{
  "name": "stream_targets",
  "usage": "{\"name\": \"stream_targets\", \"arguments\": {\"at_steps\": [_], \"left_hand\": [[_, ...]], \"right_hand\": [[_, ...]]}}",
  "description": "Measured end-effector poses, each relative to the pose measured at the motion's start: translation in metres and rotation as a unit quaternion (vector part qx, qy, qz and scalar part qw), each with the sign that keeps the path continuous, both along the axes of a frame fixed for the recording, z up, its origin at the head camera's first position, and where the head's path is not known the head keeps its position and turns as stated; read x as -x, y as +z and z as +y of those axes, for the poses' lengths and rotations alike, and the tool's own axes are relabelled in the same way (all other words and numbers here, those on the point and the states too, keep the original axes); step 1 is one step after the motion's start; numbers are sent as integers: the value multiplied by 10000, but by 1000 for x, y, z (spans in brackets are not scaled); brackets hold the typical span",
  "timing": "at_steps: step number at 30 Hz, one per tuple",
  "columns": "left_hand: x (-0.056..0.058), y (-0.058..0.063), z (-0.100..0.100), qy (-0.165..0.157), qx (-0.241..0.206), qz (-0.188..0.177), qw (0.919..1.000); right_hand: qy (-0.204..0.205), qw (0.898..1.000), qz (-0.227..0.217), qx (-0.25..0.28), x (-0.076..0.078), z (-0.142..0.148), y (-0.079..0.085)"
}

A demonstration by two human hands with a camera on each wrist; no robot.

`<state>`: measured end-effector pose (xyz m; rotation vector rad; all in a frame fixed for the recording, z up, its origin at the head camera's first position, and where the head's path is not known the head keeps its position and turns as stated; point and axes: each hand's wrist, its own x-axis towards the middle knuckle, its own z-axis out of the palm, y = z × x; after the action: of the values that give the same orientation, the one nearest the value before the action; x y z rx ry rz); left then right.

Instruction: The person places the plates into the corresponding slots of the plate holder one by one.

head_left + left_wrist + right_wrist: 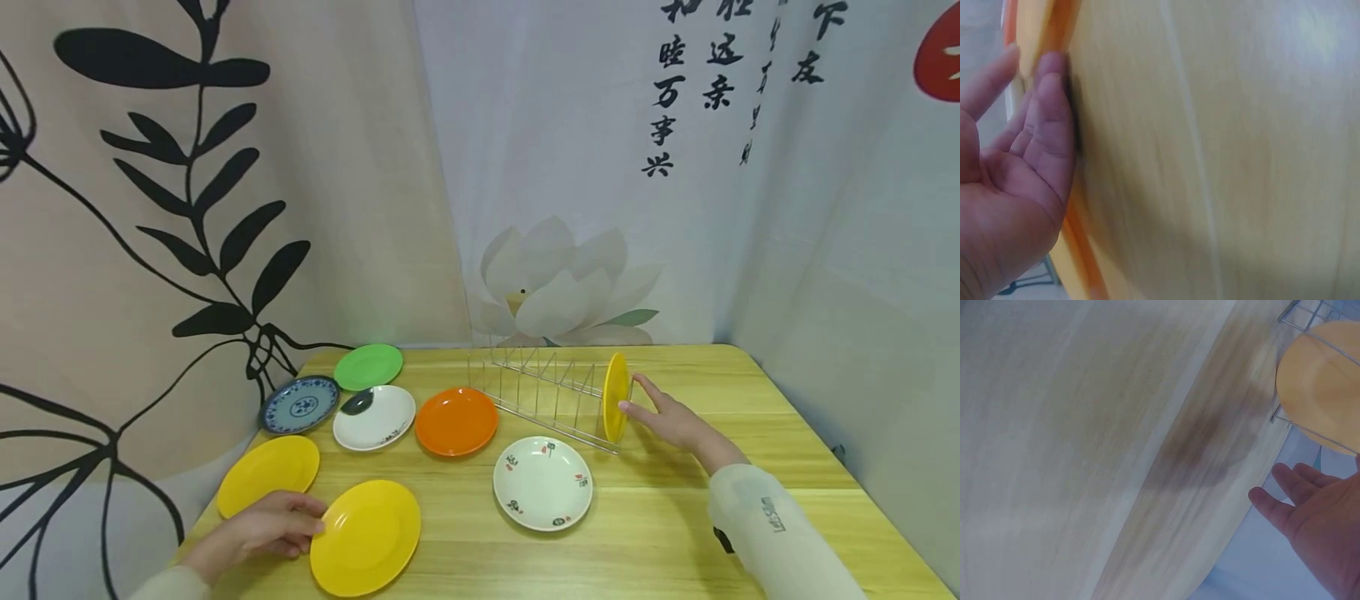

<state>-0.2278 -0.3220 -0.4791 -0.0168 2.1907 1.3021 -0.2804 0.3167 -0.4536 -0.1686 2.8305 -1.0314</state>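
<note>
My left hand [273, 527] is between two yellow plates, its fingertips right at the left rim of the front yellow plate [365, 537]. The back yellow plate [268, 473] lies just behind that hand. In the left wrist view, the thumb stands apart from the extended fingers [1047, 125], which meet a yellow rim. Another yellow plate [617, 397] stands on edge at the right end of a wire dish rack [555, 392]. Beside it is my right hand [670, 421], thumb and finger extended around the plate's near side. The right wrist view shows spread fingers [1272, 509] below the racked plate [1322, 384].
On the wooden table [660, 533] lie a white patterned plate [543, 483], an orange plate [457, 422], a white dish with a dark patch [386, 417], a blue patterned plate [300, 405] and a green plate [368, 367]. A printed curtain [360, 208] hangs behind.
</note>
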Motion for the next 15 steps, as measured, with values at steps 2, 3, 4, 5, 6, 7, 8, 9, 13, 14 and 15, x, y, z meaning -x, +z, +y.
{"name": "stream_targets", "arguments": {"at_steps": [2, 3, 4, 5, 6, 7, 8, 9, 13, 14, 15], "left_hand": [[0, -3, 2, -2, -120, -12, 9999], [1, -5, 3, 2, -199, -18, 9998], [1, -5, 3, -16, -295, -31, 9996], [1, -5, 3, -20, -424, -71, 9991], [1, -5, 4, -11, -528, -119, 9985], [2, -5, 4, -10, -626, -152, 9979], [3, -4, 4, -14, -704, -157, 9974], [4, -3, 5, -24, -785, -176, 9968], [10, 3, 7, 34, -1119, -239, 9934], [12, 5, 8, 36, -1192, -241, 9926], [13, 7, 8, 26, -1292, -256, 9913]], "right_hand": [[17, 10000, 5, 4, 0, 0, -1], [17, 10000, 4, 3, -1, 0, -1], [10, 10000, -1, -5, -1, 0, -1], [5, 10000, -9, 0, -1, 0, -2], [-10, 10000, -20, -13, -1, 0, -2], [-19, 10000, -26, -23, -1, 0, -2], [-25, 10000, -39, -34, -1, -1, -2], [-32, 10000, -50, -40, -1, -1, -1], [-27, 10000, -69, -65, -2, -2, 2], [-34, 9999, -82, -56, -2, -2, 3], [-46, 9999, -85, -52, -2, -2, 4]]}}
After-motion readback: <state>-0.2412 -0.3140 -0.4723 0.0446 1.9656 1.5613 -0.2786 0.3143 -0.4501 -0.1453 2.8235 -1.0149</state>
